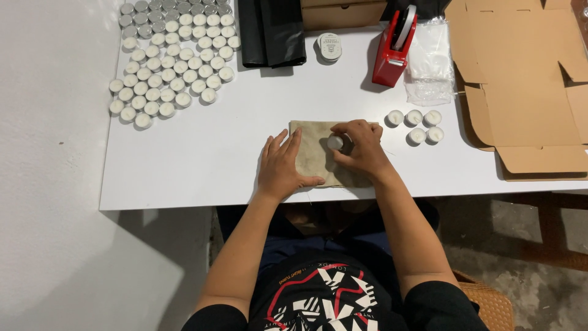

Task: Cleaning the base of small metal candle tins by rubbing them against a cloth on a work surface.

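Note:
A small beige cloth pouch (pixel 313 147) lies flat near the front edge of the white table (pixel 202 153). My left hand (pixel 283 167) rests open on its left part, fingers spread, pressing it down. My right hand (pixel 361 147) holds a white tealight candle (pixel 335 142) in its fingertips over the middle of the pouch. Several more tealights (pixel 416 125) sit in a little group to the right of my right hand.
A large batch of tealights (pixel 168 61) covers the table's back left. Folded black plastic (pixel 271 30), a round tape roll (pixel 329 47), a red tape dispenser (pixel 392 52), a clear plastic bag (pixel 429 61) and flat cardboard boxes (pixel 527 79) lie at the back and right.

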